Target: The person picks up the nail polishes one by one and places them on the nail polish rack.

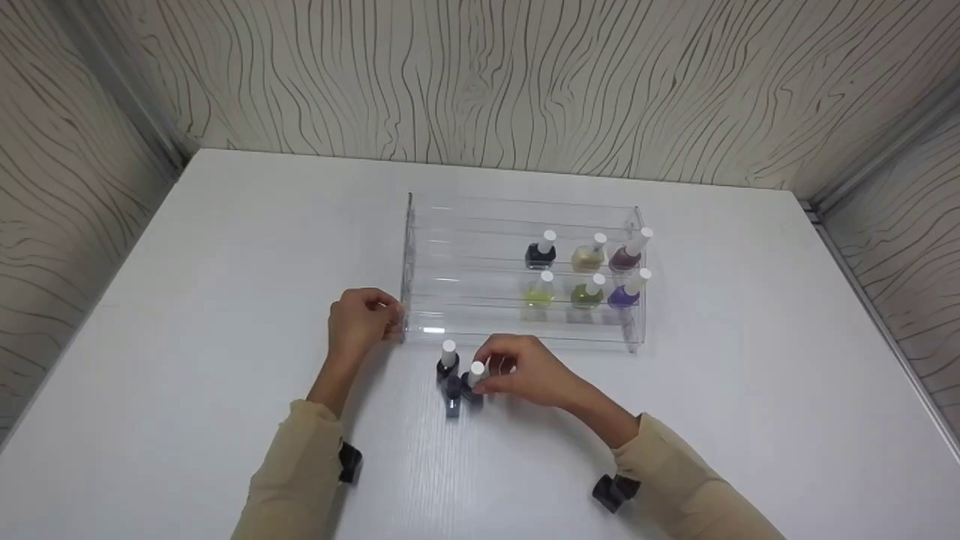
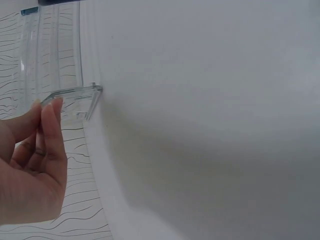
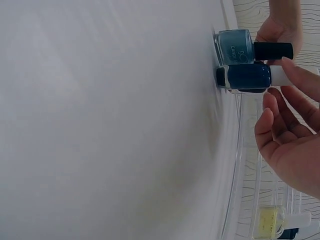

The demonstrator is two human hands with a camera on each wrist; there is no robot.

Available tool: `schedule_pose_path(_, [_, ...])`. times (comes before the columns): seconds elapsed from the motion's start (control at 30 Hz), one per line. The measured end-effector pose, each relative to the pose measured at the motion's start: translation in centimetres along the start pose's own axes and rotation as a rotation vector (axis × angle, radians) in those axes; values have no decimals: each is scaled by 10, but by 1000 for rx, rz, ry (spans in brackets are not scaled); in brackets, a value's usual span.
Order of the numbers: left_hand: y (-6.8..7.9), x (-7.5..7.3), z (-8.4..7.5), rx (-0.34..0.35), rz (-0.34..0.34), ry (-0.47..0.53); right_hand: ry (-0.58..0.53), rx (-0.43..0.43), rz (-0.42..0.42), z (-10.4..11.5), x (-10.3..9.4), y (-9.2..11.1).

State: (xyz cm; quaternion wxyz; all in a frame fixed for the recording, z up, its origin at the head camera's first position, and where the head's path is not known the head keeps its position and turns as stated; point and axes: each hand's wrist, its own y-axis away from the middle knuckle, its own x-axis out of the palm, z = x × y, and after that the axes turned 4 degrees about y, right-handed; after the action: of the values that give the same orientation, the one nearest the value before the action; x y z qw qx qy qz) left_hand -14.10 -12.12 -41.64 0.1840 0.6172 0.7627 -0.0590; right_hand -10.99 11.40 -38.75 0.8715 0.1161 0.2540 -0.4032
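Observation:
My right hand (image 1: 529,369) pinches the white cap of a dark blue nail polish bottle (image 3: 247,76), which stands upright on the table. Close beside it are a grey-blue nail polish bottle (image 3: 234,47) with a black cap and a dark nail polish bottle (image 1: 447,366) with a white cap. My left hand (image 1: 361,321) pinches the left side edge of a clear stepped rack (image 2: 75,92) between thumb and fingers. On the rack's right part stand several white-capped bottles, among them a yellow one (image 1: 538,295) and a purple one (image 1: 624,297).
The white table (image 1: 187,337) runs back to a wood-line patterned wall (image 1: 480,82), with similar panels at both sides. The rack's left tiers (image 1: 457,262) hold no bottles. Dark wrist devices (image 1: 613,491) sit at both sleeves.

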Motion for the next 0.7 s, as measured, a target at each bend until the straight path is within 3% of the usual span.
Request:
schedule_pose_path(0.23, [0,0,1,4,-1,11,24,-27,24,8,-4,2])
schedule_pose_path(0.53, [0,0,0,-16,-3,0,28,-8,38,-20,2,-4])
schedule_pose_path(0.7, [0,0,0,-27,-2,1,16,-27,32,-9,0,-2])
